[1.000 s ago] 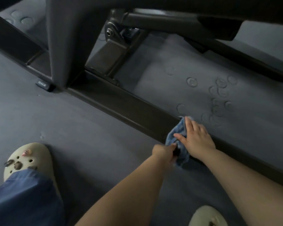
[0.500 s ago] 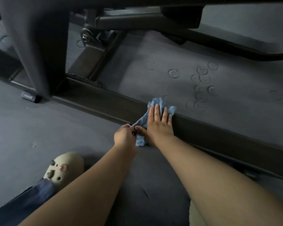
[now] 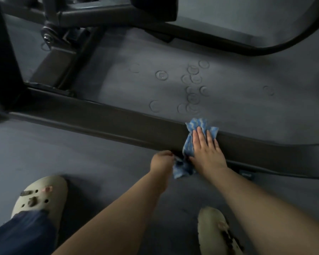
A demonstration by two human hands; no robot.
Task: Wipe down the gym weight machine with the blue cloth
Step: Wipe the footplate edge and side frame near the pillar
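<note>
The blue cloth [image 3: 191, 142] is draped over the dark floor beam [image 3: 103, 118] of the weight machine, which runs from the left edge down to the right. My right hand [image 3: 206, 151] lies flat on the cloth with straight fingers, pressing it against the beam's top and near side. My left hand [image 3: 161, 161] sits just left of it on the floor side, fingers curled, pinching the cloth's lower end [image 3: 181, 169]. Part of the cloth is hidden under my right palm.
A thick dark upright [image 3: 2, 67] rises at the left. A bolted pivot bracket [image 3: 50, 34] and angled bars stand behind the beam. A curved tube [image 3: 276, 48] crosses the upper right. My two pale clogs [image 3: 39, 197] [image 3: 215, 230] stand on the grey floor near me.
Both hands and the cloth have slid along the beam, first toward the upright and then back to the right. My right hand stays flat on the cloth throughout.
</note>
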